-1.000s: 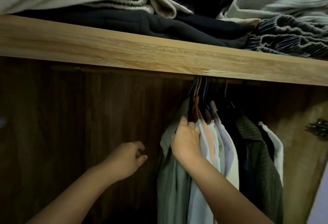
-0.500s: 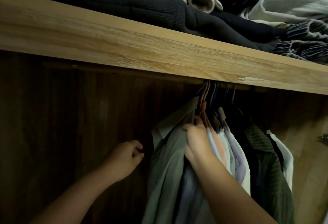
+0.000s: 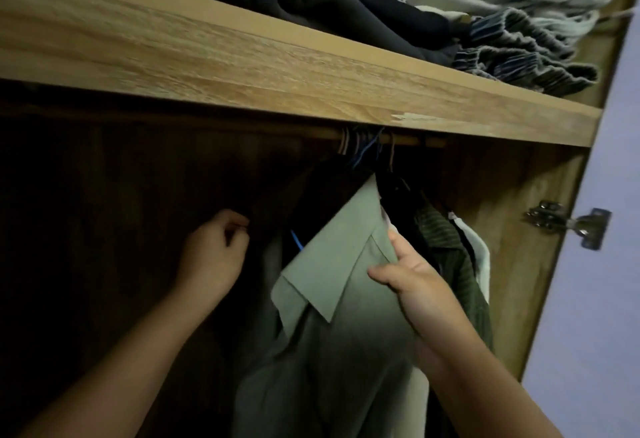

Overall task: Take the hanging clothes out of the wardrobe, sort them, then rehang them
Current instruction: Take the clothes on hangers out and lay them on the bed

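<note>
A light green collared shirt (image 3: 332, 264) hangs tilted at the front of a bunch of clothes on the wooden rail (image 3: 408, 141); several hanger hooks (image 3: 360, 146) crowd together there. My right hand (image 3: 412, 278) pinches the shirt's shoulder, thumb on the front and fingers behind the fabric. Behind it hang a dark garment, a dark green striped shirt (image 3: 446, 250) and a white garment (image 3: 481, 257). My left hand (image 3: 214, 250) is raised in the dark space left of the clothes, fingers curled into a fist with nothing seen in it.
A thick wooden shelf (image 3: 242, 66) runs just above the rail, loaded with folded dark, pale and striped clothes (image 3: 346, 4). The wardrobe's right side panel (image 3: 540, 264) carries a metal hinge (image 3: 568, 222). The dark back panel lies left of the clothes.
My right hand has pulled the green shirt away from the bunch, out toward me; its collar now faces forward. My view shifted left and closer. The left hand stayed curled.
</note>
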A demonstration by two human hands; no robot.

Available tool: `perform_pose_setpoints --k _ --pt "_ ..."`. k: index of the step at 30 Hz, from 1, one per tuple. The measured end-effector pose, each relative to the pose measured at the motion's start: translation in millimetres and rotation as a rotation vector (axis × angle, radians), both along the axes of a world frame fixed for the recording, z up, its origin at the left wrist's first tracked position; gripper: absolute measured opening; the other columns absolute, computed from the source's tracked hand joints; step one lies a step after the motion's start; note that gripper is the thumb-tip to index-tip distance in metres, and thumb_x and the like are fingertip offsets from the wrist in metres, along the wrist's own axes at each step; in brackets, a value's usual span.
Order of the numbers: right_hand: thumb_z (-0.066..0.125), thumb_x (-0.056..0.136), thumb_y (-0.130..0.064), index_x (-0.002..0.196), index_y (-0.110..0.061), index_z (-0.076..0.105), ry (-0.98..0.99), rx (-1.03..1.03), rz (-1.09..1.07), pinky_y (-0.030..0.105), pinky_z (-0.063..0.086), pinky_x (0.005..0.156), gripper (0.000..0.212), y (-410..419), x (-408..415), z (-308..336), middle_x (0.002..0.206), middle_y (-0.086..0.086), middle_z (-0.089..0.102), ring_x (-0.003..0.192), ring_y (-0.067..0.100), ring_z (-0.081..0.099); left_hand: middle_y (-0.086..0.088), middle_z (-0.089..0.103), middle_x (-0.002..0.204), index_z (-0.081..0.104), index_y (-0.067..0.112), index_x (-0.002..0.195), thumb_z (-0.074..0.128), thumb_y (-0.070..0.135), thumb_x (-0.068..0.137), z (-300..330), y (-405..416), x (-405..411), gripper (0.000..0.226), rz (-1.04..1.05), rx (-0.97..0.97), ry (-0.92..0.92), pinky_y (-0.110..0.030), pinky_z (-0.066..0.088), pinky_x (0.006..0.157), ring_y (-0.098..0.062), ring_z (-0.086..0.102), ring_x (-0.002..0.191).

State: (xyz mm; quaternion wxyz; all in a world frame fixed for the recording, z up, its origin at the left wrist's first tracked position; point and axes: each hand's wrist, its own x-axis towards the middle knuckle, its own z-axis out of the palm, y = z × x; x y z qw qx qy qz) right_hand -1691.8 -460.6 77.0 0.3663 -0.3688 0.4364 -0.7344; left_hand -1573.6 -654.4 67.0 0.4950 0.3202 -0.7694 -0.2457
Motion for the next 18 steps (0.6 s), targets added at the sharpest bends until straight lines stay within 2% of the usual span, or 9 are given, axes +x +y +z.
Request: perform_pose_setpoints --k 3,5,7,10,13,15,18 --pt "0.044 0.087 0.011 0.118 -0.021 0.057 0.048 0.083 0.035 0.032 0.057 0.06 0.047 38.3 -0.6 -4.4 0.098 0.011 0.073 0.081 0.027 0.072 -0.015 0.064 0.106 0.06 0.006 0.113 0.049 0.007 0.092 1.6 12.5 -16.4 0.024 -0.034 -0.043 0.001 -0.036 0.045 0.085 -0.03 0.058 0.1" --pt "0.054 0.075 0.008 0.112 -0.016 0.063 0.053 0.113 0.064 0.034 0.057 0.061 0.044 63.1 -0.3 -7.2 0.1 0.017 0.071 0.082 0.03 0.071 -0.018 0.06 0.116 0.057 0.003 0.119 0.048 0.006 0.092 0.0 25.1 -25.2 0.028 -0.055 -0.095 -0.021 -0.037 0.041 0.093 -0.033 0.054 0.11" --pt "0.052 0.066 0.006 0.103 -0.009 0.068 0.014 0.11 0.091 0.034 0.057 0.061 0.043 86.2 -1.0 -11.0 0.099 0.022 0.069 0.08 0.031 0.069 -0.019 0.054 0.127 0.052 0.002 0.127 0.046 0.006 0.094 -2.6 38.6 -32.0 0.034 -0.082 -0.159 -0.059 -0.034 0.035 0.1 -0.033 0.048 0.12" --pt "0.05 0.063 0.007 0.104 -0.003 0.065 0.039 0.119 0.089 0.031 0.056 0.061 0.044 125.4 -1.0 -17.4 0.095 0.024 0.068 0.076 0.03 0.068 -0.018 0.046 0.137 0.046 0.002 0.133 0.039 0.016 0.093 -6.4 61.6 -39.3 0.043 -0.153 -0.264 -0.115 -0.032 0.027 0.108 -0.032 0.041 0.129" --pt "0.049 0.064 0.008 0.102 -0.003 0.067 0.058 0.137 0.099 0.031 0.056 0.062 0.044 172.1 3.2 -22.9 0.093 0.024 0.067 0.077 0.03 0.068 -0.013 0.036 0.147 0.039 0.007 0.14 0.041 0.015 0.098 -11.8 92.3 -44.3 0.043 -0.234 -0.237 -0.157 -0.029 0.019 0.112 -0.027 0.031 0.138" --pt "0.049 0.065 0.009 0.101 -0.006 0.068 0.077 0.149 0.092 0.032 0.056 0.067 0.044 198.0 4.7 -26.2 0.095 0.022 0.068 0.082 0.029 0.068 -0.009 0.034 0.149 0.037 0.012 0.142 0.042 0.023 0.098 -17.3 105.0 -41.6 0.045 -0.284 -0.197 -0.184 -0.029 0.017 0.113 -0.023 0.027 0.14" --pt "0.054 0.065 0.007 0.106 -0.007 0.067 0.084 0.16 0.099 0.036 0.055 0.078 0.046 252.9 13.2 -30.3 0.102 0.022 0.066 0.089 0.031 0.066 -0.014 0.052 0.134 0.052 0.01 0.13 0.041 0.046 0.086 -25.0 141.4 -31.9 0.058 -0.353 -0.256 -0.269 -0.039 0.031 0.107 -0.027 0.042 0.13"
